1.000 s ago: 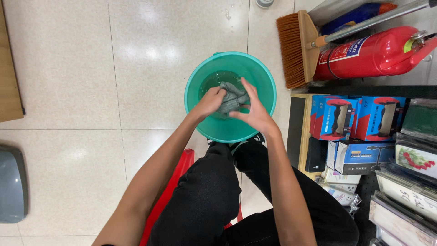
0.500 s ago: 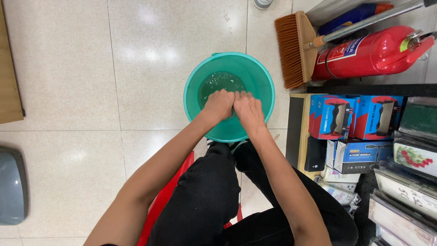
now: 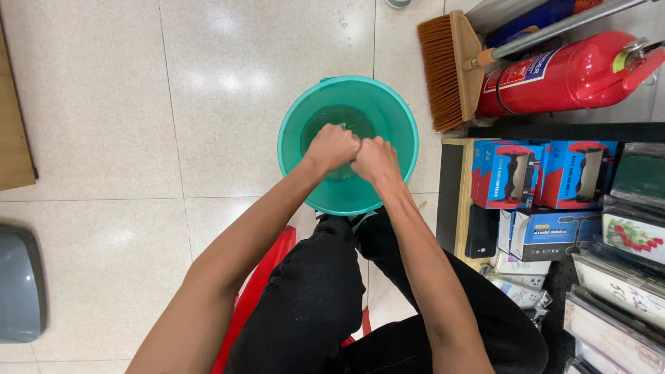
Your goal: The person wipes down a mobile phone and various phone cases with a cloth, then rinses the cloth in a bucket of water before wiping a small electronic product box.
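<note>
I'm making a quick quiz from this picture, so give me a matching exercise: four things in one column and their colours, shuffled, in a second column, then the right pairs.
Things:
1. bucket
2. fire extinguisher
3. broom head
4. trousers

Colours:
A. black
B. orange bristles on a wooden block
C. green
D. red

Pairs: 1-C, 2-D, 3-B, 4-A.

The left hand and right hand are closed into fists, pressed together over the water in the bucket; what they hold is hidden.
</note>
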